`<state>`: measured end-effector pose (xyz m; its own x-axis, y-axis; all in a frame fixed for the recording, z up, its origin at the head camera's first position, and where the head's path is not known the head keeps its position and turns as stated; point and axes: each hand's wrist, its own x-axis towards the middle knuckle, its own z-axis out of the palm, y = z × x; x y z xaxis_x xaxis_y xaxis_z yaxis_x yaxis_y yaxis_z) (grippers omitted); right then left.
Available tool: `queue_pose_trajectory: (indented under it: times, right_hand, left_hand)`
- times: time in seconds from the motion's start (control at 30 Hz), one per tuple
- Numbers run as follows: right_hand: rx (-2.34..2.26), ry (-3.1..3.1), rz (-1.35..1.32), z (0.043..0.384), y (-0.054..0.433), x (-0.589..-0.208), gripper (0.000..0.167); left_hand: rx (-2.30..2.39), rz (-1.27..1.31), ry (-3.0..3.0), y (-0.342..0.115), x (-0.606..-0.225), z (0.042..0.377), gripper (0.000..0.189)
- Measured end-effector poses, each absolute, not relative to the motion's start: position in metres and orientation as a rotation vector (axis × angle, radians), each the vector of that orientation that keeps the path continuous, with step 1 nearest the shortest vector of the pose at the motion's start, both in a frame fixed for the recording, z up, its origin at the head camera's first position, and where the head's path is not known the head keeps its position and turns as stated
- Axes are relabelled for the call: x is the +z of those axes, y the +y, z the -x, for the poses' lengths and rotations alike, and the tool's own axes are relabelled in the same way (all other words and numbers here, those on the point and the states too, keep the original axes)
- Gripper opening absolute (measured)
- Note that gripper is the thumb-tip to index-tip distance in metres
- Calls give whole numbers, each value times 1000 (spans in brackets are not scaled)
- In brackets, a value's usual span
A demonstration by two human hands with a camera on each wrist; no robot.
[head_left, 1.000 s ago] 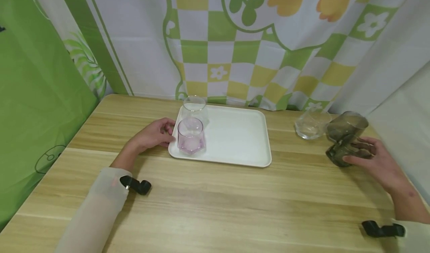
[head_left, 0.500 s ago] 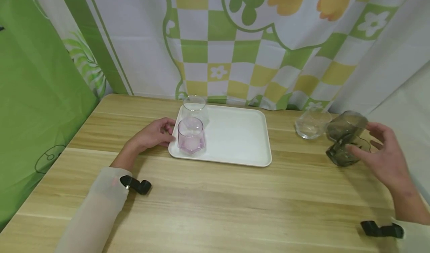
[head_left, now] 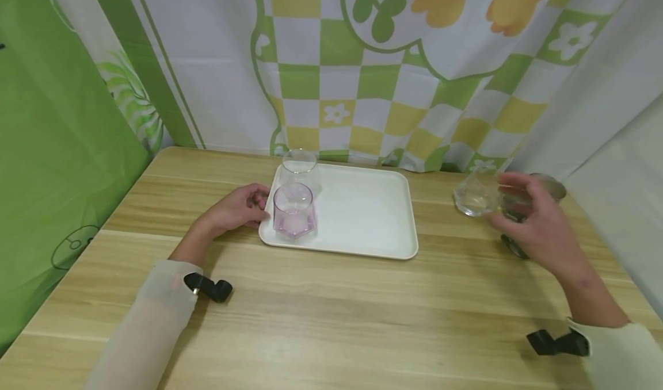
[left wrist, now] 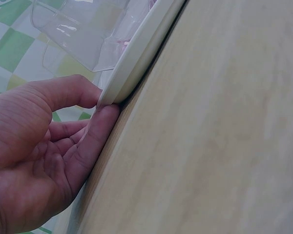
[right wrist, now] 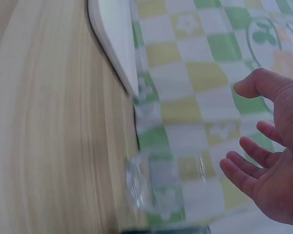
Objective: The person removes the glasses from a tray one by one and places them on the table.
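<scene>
My left hand [head_left: 235,206] pinches the left edge of a white tray [head_left: 362,211]; in the left wrist view the thumb lies on the rim and a finger beneath it. On the tray's left side stand a pink-tinted glass [head_left: 294,213] and, behind it, a clear glass [head_left: 300,171]. My right hand [head_left: 544,229] is spread and holds nothing, its fingertips near another clear glass [head_left: 472,199] on the table. Behind this hand, mostly hidden, are two smoky dark glasses, the rear one [head_left: 553,187] and the front one [head_left: 513,247].
The wooden table [head_left: 331,315] runs back to a checked, flowered curtain [head_left: 339,79]. A green cloth [head_left: 57,165] hangs at the left and a pale one [head_left: 629,154] at the right. Each sleeve carries a black wrist mount.
My right hand has left the front dark glass and moved left, across the dark glasses, toward the clear one. My left hand has kept its pinch on the tray.
</scene>
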<state>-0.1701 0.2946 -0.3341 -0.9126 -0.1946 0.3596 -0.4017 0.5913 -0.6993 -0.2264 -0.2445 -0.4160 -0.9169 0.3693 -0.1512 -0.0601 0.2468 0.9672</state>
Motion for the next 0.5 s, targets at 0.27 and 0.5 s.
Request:
queue_pose_trajectory:
  times: [0.27,0.5]
  right_hand:
    - [1293,-2624,-750,185,241,-340,66]
    - [1338,-2669,-941,194,198,-352,65]
  left_hand:
    - [1698,-282,2196,-244,-417,227,60]
    - [1685,-284,2207,-243,-416,226,62]
